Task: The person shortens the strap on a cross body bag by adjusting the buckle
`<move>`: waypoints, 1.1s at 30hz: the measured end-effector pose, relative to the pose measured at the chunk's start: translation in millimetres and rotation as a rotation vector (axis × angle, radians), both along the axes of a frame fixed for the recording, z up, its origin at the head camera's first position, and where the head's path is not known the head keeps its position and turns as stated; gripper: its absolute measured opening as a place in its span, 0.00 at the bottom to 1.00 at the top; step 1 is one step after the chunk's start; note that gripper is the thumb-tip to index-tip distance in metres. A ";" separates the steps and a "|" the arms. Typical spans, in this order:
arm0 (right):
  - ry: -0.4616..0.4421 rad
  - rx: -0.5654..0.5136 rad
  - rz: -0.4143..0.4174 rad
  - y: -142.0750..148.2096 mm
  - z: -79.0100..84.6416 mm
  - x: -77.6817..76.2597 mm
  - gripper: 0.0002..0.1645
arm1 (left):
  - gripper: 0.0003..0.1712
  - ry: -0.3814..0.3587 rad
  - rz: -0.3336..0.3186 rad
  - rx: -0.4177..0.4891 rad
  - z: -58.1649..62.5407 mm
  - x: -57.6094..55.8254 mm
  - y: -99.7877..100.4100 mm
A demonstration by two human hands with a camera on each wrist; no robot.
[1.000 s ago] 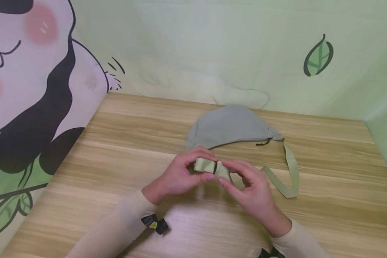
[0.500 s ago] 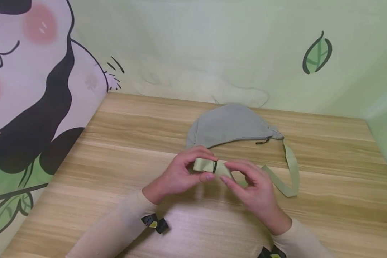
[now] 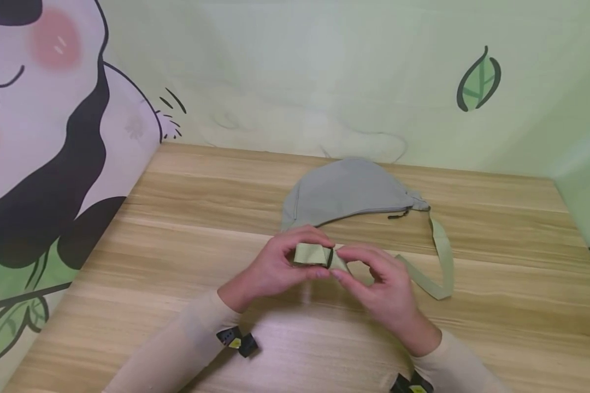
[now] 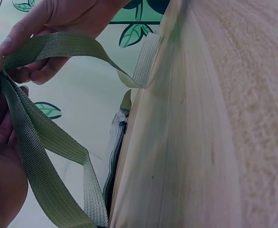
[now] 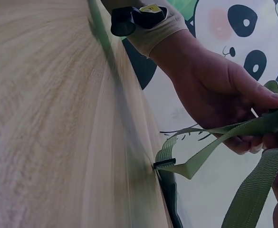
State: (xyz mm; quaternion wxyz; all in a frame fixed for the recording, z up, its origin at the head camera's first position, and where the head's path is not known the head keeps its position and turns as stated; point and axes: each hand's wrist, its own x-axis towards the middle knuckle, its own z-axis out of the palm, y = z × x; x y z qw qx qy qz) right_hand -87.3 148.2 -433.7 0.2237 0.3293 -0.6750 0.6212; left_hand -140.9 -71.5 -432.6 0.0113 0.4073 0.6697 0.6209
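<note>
A green webbing strap (image 3: 308, 254) is held up between my two hands in the head view. A black slider buckle (image 3: 330, 257) crosses it. My left hand (image 3: 281, 263) grips the folded end of the strap beside the buckle, thumb below and fingers above. Just right of the buckle, my right hand (image 3: 385, 284) pinches the strap between thumb and fingertip. The strap belongs to a grey waist bag (image 3: 349, 188) lying behind the hands. In the right wrist view, another black buckle (image 5: 165, 164) sits lower on the strap. Fingers partly hide the held buckle.
From the bag's right end, a length of strap (image 3: 442, 256) runs loosely over the wooden table (image 3: 201, 202). A zipper pull (image 3: 398, 216) hangs at the bag's lower edge. Printed walls (image 3: 275, 65) border the table behind and at the sides.
The right hand's fingertips shift slightly right, then come back left close to the buckle. The strap fold at the buckle has turned a little. The bag stays put; the head view shifts slightly.
</note>
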 end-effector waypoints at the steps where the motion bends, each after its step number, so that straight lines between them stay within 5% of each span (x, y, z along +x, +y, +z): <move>1: 0.005 0.007 -0.003 0.1 0.0 -0.2 0.14 | 0.27 -0.014 -0.001 0.002 -0.1 0.5 -0.4; 13: -0.088 0.127 -0.021 2.5 1.2 1.3 0.28 | 0.22 -0.073 0.047 0.046 1.7 1.9 -6.3; 25: -0.300 0.035 0.083 4.1 -0.5 4.0 0.22 | 0.25 -0.054 0.036 0.076 1.0 1.4 -9.0; 33: -0.259 -0.027 0.113 5.3 -3.2 2.9 0.22 | 0.24 -0.063 0.010 0.073 0.2 0.9 -8.6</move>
